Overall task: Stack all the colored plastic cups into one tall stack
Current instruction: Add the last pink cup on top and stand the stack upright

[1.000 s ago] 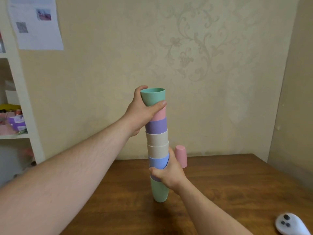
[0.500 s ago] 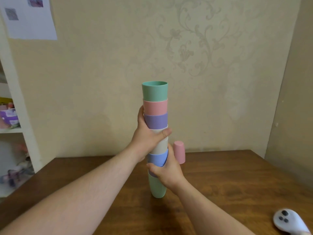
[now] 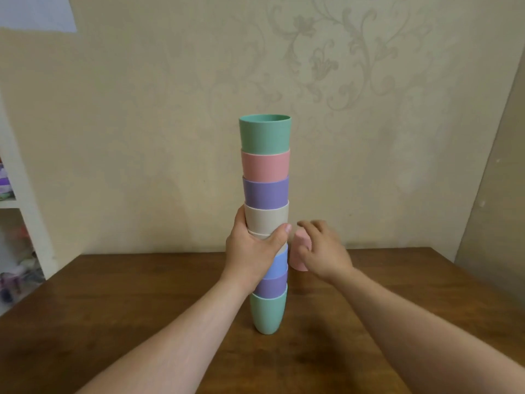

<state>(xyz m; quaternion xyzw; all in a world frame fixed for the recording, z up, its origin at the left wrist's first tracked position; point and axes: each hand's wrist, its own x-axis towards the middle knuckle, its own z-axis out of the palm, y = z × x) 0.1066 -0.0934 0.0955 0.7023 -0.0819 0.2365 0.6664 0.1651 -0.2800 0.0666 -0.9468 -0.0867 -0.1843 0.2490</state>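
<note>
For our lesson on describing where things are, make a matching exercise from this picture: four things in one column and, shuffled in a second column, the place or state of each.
Column one:
1. teal plastic cup with its mouth up
2. mint green plastic cup with a rounded base
3. loose pink plastic cup, upside down
4. left hand

Column two:
A. stands on the wooden table as the stack's bottom
B. wraps around the stack's middle
C. tops the stack
D. stands beside the stack, where the right hand reaches

Pairs: 1-C, 2-A, 3-D, 4-B

Tall upright cup stack (image 3: 265,223); pink cup (image 3: 299,255) beside.
</note>
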